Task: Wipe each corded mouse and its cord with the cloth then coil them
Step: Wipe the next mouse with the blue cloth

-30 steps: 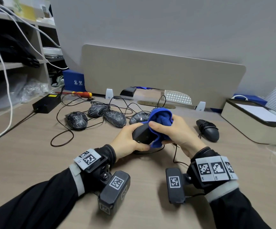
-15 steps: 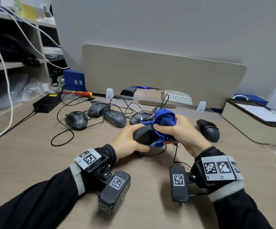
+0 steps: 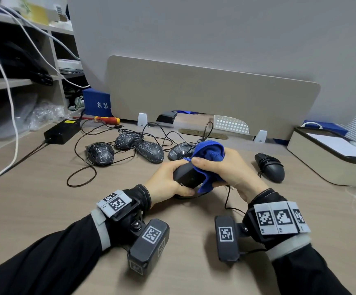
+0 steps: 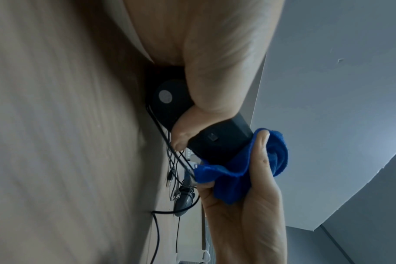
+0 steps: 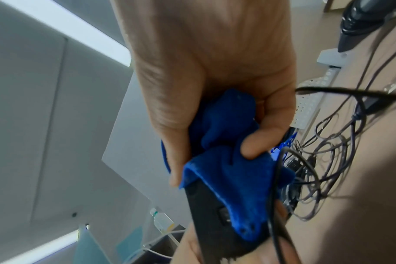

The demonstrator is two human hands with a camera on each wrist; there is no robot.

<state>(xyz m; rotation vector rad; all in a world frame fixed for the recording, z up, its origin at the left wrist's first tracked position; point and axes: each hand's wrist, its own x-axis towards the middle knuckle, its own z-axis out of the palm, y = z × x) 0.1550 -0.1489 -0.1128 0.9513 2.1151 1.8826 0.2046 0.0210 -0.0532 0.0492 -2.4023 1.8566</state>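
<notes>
My left hand [image 3: 168, 179] grips a black corded mouse [image 3: 186, 175] turned underside up, just above the desk; the mouse [image 4: 206, 135] and my left thumb show in the left wrist view. My right hand [image 3: 221, 169] holds a bunched blue cloth [image 3: 209, 152] wrapped over the mouse's front end, seen close as the cloth [image 5: 228, 171] over the mouse [image 5: 206, 210]. Its cord [image 3: 228, 196] trails down to the desk. Several scribble-marked mice [image 3: 100, 153] with tangled cords lie behind. A black mouse with its cord coiled round it [image 3: 271, 167] lies at the right.
A black power brick [image 3: 63, 132] and a red-yellow screwdriver [image 3: 106, 119] lie at the back left. A beige divider panel [image 3: 211, 99] stands along the desk's back. A white box [image 3: 330, 158] sits at the right. Shelves with white cables [image 3: 13, 99] stand left.
My right hand with the cloth slid along the mouse's front end, first away then back toward my left hand. My left hand kept its hold.
</notes>
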